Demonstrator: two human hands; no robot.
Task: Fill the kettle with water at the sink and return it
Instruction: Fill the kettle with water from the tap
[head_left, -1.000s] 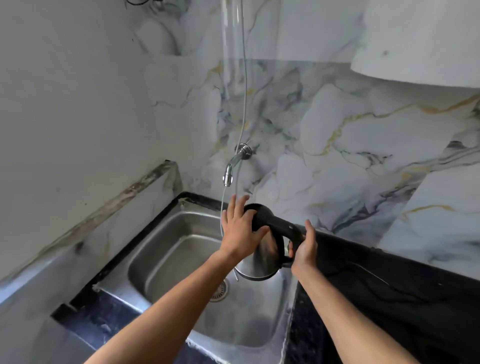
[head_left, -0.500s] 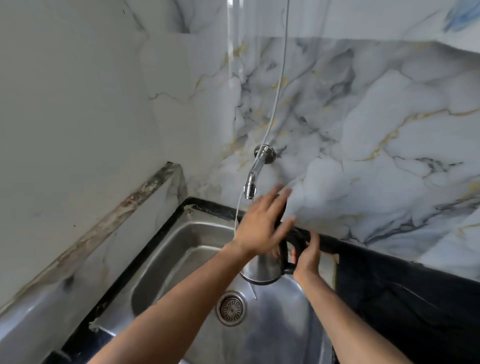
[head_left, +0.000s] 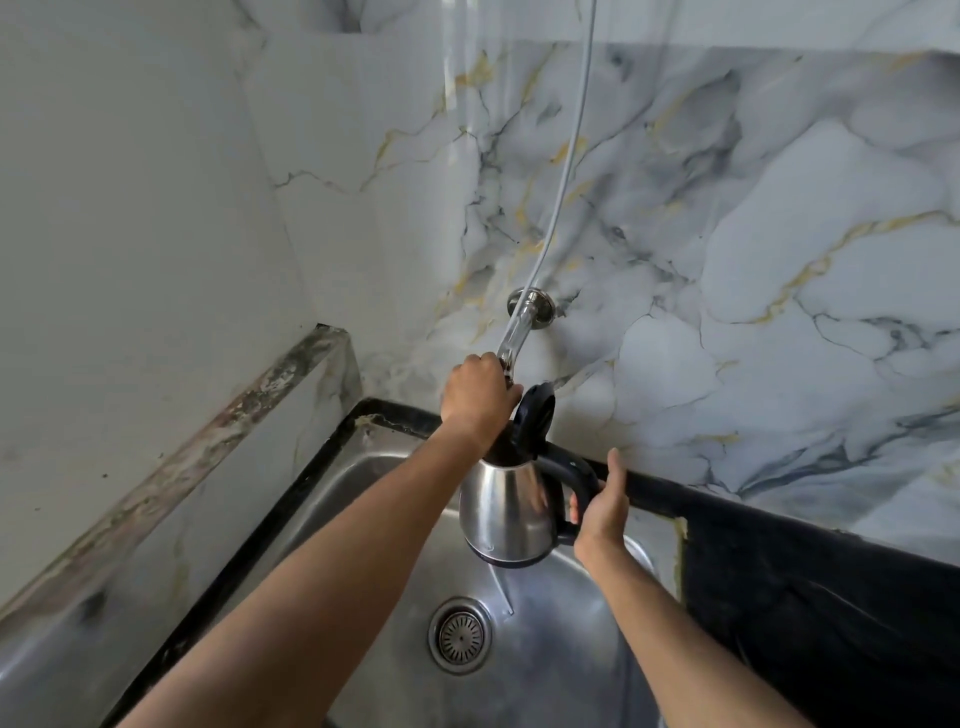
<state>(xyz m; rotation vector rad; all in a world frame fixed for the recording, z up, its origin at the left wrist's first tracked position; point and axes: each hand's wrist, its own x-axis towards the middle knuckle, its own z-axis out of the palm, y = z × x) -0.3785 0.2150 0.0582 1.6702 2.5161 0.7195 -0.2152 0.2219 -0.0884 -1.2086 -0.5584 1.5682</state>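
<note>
A: Marble wall (head_left: 779, 234) is seen behind a steel sink (head_left: 363, 493); where is the kettle (head_left: 506, 512) held?

B: Above the sink, just under the tap (head_left: 514, 332), upright, lid (head_left: 535, 415) flipped open. Its handle (head_left: 576, 478) is grasped by the right hand (head_left: 600, 512).

A: And the left hand (head_left: 478, 397)?

B: It is clenched on the tap. Filling seems about to be started; the tap likely needs opening. No stream can be seen.

A: Its look?

B: Shiny steel body, black trim.
</note>
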